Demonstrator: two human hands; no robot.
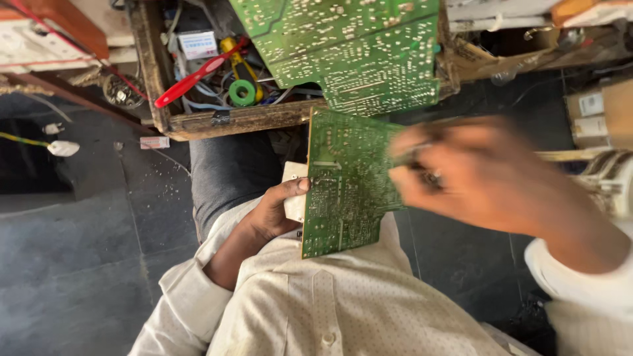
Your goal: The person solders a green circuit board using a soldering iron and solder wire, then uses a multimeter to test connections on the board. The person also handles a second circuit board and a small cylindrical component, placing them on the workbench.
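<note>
Left hand (273, 212): I see it clasped on the left edge of a green circuit board (346, 184), thumb on the solder side, fingers behind on a pale block (293, 198) fixed to the board's back.
Board: held nearly upright over my lap, between both hands, its top corner just below the wooden box.
Right hand (475, 175): blurred, at the board's right edge, fingers curled on a thin tool (412, 155); I cannot tell what kind of tool it is.
Beyond the hands: an open wooden box (224, 122) with a second, larger green board (356, 49) lying across it.
Inside the box, up and left of my left hand: a red-handled tool (194, 79), a green ring (242, 92), loose wires.
Below the hands: my pale dotted shirt (330, 303).
</note>
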